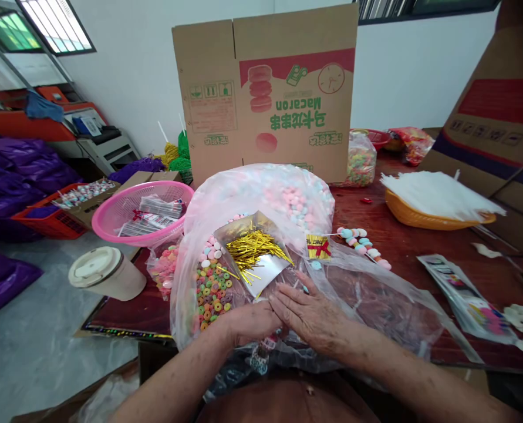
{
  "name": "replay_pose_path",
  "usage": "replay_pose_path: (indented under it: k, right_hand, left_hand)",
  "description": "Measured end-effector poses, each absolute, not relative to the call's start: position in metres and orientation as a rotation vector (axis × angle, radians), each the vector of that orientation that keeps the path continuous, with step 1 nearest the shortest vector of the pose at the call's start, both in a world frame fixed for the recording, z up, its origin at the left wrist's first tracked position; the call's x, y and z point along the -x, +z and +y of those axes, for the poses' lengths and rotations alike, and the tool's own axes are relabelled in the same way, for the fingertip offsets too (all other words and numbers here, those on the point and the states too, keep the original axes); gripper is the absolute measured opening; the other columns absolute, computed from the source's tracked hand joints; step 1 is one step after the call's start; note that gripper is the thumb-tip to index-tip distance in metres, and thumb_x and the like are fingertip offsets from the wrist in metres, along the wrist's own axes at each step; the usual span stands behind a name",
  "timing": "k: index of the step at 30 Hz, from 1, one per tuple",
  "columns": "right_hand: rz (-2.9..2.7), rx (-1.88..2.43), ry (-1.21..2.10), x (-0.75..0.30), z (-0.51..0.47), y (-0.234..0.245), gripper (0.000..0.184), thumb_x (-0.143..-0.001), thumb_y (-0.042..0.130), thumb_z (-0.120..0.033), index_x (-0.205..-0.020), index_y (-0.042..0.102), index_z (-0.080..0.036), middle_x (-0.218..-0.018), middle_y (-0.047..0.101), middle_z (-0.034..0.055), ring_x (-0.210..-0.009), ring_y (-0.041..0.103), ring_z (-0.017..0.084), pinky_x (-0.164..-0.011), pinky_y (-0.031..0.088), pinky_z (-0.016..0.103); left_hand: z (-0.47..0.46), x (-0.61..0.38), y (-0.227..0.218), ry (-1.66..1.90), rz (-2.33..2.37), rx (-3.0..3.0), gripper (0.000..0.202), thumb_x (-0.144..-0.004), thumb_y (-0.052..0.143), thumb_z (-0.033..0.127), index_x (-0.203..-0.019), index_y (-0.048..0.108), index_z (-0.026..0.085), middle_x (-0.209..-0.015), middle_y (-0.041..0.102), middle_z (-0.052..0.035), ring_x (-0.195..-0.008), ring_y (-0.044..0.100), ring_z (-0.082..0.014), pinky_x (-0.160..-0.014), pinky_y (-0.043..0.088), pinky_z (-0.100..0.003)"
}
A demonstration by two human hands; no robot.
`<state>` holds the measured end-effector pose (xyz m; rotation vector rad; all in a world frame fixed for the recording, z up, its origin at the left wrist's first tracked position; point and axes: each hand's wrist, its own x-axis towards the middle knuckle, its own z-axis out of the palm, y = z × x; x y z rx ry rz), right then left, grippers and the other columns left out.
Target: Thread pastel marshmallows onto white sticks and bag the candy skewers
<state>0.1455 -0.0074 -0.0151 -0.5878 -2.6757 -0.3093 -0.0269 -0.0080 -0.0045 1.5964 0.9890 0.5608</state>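
My left hand [251,322] is curled closed at the near edge of the table, and what it holds is hidden under my right hand. My right hand [309,311] lies over it with fingers stretched flat, pointing left. Both rest on a big clear plastic bag [375,299] of candy. Just beyond them sit ring-shaped coloured candies [211,294], a packet of gold twist ties [255,249] and pastel round candies [294,200]. A finished candy skewer [363,241] and a small yellow label [318,247] lie to the right.
A pink basket [111,218] of wrappers and a lidded paper cup [105,273] stand at left. An upside-down Macaron carton [270,88] rises behind. An orange tray [419,216] of white sticks and printed bags [468,299] sit at right on the wooden table [424,247].
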Motion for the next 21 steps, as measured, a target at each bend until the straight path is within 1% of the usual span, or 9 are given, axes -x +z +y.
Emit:
replay_pose_path:
  k: [2, 4, 7, 9, 11, 13, 15, 18, 21]
  right_hand:
    - [-2.806, 0.587, -0.185, -0.145, -0.008, -0.018, 0.026, -0.085, 0.038, -0.010, -0.100, 0.059, -0.012, -0.085, 0.066, 0.0086, -0.087, 0.054, 0.022, -0.099, 0.026, 0.050]
    - [-2.887, 0.690, 0.086, -0.141, -0.010, -0.022, 0.018, -0.080, 0.043, -0.010, -0.083, 0.060, -0.013, -0.073, 0.064, 0.0086, -0.076, 0.055, 0.021, -0.093, 0.033, 0.050]
    - [-2.673, 1.012, 0.901, -0.128, -0.014, -0.024, 0.013, -0.076, 0.042, -0.013, -0.073, 0.055, -0.015, -0.061, 0.058, 0.0054, -0.065, 0.057, 0.020, -0.076, 0.044, 0.041]
    - [-2.444, 1.130, 1.353, -0.116, -0.014, -0.021, 0.019, -0.079, 0.033, -0.014, -0.071, 0.050, -0.018, -0.043, 0.043, -0.0038, -0.048, 0.053, 0.016, -0.060, 0.047, 0.032]
    - [-2.384, 1.099, 1.594, -0.103, -0.007, -0.016, 0.025, -0.080, 0.025, -0.013, -0.069, 0.046, -0.020, -0.035, 0.028, -0.0089, -0.036, 0.047, 0.014, -0.049, 0.044, 0.025]
    - [-2.431, 1.073, 1.562, -0.092, 0.009, -0.014, 0.030, -0.083, 0.023, -0.015, -0.066, 0.047, -0.019, -0.034, 0.031, -0.0085, -0.035, 0.047, 0.012, -0.046, 0.042, 0.022]
    - [-2.457, 1.139, 1.323, -0.082, 0.032, -0.016, 0.036, -0.087, 0.024, -0.020, -0.066, 0.053, -0.018, -0.045, 0.050, -0.0040, -0.045, 0.052, 0.010, -0.050, 0.042, 0.021]
    - [-2.393, 1.313, 0.913, -0.063, 0.066, -0.030, 0.030, -0.087, 0.034, -0.021, -0.069, 0.058, -0.017, -0.074, 0.062, 0.0042, -0.073, 0.056, 0.014, -0.067, 0.042, 0.025]
    - [-2.359, 1.387, 0.703, -0.051, 0.086, -0.045, 0.018, -0.076, 0.048, -0.011, -0.063, 0.058, -0.016, -0.080, 0.061, 0.0089, -0.088, 0.052, 0.020, -0.078, 0.037, 0.031]
  left_hand:
    - [-0.009, 0.030, -0.001, 0.372, 0.916, -1.637, 0.014, -0.070, 0.052, 0.018, -0.060, 0.060, 0.020, -0.058, 0.060, 0.0002, -0.057, 0.055, -0.0157, -0.058, 0.044, -0.025]
    - [-0.012, 0.033, 0.000, 0.179, 0.979, -1.818, 0.017, -0.074, 0.047, 0.017, -0.064, 0.061, 0.019, -0.057, 0.061, -0.0018, -0.053, 0.055, -0.0168, -0.053, 0.043, -0.026]
    - [-0.019, 0.040, -0.003, 0.066, 1.255, -2.356, 0.012, -0.069, 0.050, 0.012, -0.072, 0.061, 0.016, -0.068, 0.064, -0.0077, -0.060, 0.058, -0.0211, -0.055, 0.043, -0.030]
    - [-0.026, 0.051, -0.010, 0.251, 1.347, -2.669, 0.014, -0.071, 0.051, 0.010, -0.079, 0.062, 0.015, -0.074, 0.064, -0.0093, -0.066, 0.059, -0.0224, -0.061, 0.045, -0.033]
    - [-0.035, 0.066, -0.018, 0.656, 1.348, -2.823, 0.018, -0.077, 0.048, 0.011, -0.087, 0.062, 0.016, -0.079, 0.066, -0.0092, -0.071, 0.060, -0.0217, -0.064, 0.047, -0.034]
    - [-0.043, 0.080, -0.028, 1.065, 1.403, -2.685, 0.021, -0.081, 0.047, 0.013, -0.092, 0.064, 0.018, -0.083, 0.068, -0.0091, -0.074, 0.061, -0.0199, -0.066, 0.048, -0.032]
    - [-0.050, 0.090, -0.036, 1.267, 1.529, -2.240, 0.019, -0.081, 0.050, 0.017, -0.090, 0.067, 0.019, -0.085, 0.070, -0.0075, -0.075, 0.063, -0.0184, -0.068, 0.049, -0.029]
    - [-0.053, 0.095, -0.043, 1.305, 1.657, -1.294, 0.017, -0.075, 0.060, 0.031, -0.077, 0.070, 0.018, -0.070, 0.067, -0.0029, -0.063, 0.061, -0.0163, -0.059, 0.050, -0.026]
    - [-0.052, 0.093, -0.041, 1.262, 1.579, -0.609, 0.028, -0.059, 0.071, 0.043, -0.067, 0.067, 0.016, -0.057, 0.058, 0.0015, -0.045, 0.052, -0.0110, -0.044, 0.044, -0.024]
